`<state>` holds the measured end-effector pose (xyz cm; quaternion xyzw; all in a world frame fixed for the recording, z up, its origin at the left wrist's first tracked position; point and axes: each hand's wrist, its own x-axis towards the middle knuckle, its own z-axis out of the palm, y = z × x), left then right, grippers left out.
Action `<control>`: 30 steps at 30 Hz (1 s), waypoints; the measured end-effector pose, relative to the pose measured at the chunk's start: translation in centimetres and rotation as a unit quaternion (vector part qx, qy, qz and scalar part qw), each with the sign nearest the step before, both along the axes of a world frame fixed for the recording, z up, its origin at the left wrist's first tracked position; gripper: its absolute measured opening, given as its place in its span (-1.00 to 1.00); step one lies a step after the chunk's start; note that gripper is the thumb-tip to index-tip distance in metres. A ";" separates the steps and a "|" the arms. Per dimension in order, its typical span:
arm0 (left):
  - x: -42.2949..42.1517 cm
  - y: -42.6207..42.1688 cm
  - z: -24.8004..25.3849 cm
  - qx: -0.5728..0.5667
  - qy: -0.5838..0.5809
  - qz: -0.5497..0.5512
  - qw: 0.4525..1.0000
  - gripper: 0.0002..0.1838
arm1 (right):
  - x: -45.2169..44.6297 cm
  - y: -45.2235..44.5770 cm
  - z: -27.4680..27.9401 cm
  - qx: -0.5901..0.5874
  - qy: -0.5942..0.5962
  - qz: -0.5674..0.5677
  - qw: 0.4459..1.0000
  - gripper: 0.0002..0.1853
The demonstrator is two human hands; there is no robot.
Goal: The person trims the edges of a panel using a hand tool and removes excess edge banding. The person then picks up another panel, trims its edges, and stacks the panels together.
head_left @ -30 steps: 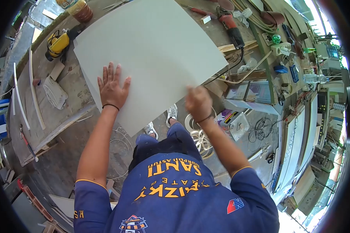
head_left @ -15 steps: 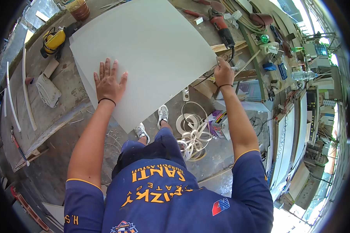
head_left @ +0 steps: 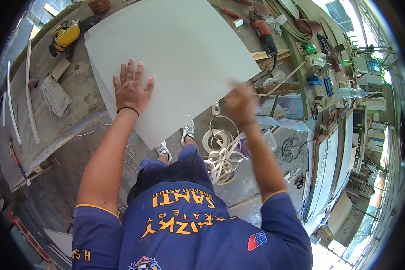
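Observation:
A large pale board (head_left: 180, 58) lies on the workbench, with another sheet's edge showing beneath its left side. My left hand (head_left: 131, 87) rests flat on the board's near left part, fingers spread, holding nothing. My right hand (head_left: 242, 105) is at the board's near right edge and smeared by motion. Its fingers look curled in; whatever they may hold is too blurred to make out.
A red angle grinder (head_left: 262, 33) lies beyond the board's right side. At the left are a yellow power tool (head_left: 66, 37) and a white cloth (head_left: 55, 98). Coiled pale strips (head_left: 222, 157) lie on the floor near my feet. A plastic bottle (head_left: 352, 92) is far right.
My right hand has moved left and toward me along the board's edge, away from the right corner. My left hand stays flat on the board. The view has shifted slightly.

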<state>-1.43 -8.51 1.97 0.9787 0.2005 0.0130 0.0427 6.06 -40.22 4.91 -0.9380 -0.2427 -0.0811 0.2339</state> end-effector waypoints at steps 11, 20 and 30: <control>0.0 -0.2 0.3 -0.007 -0.004 0.001 1.000 -0.33 | -7.8 5.2 -2.3 -0.098 -0.052 0.070 0.991 -0.63; 0.0 -0.1 0.1 -0.009 -0.009 0.000 1.000 -0.34 | 5.3 -2.9 -0.7 -0.071 -0.072 -0.091 0.991 -0.68; 0.1 -0.2 0.5 -0.007 0.007 0.002 1.000 -0.33 | -8.5 5.6 -2.8 -0.101 -0.066 0.053 0.991 -0.67</control>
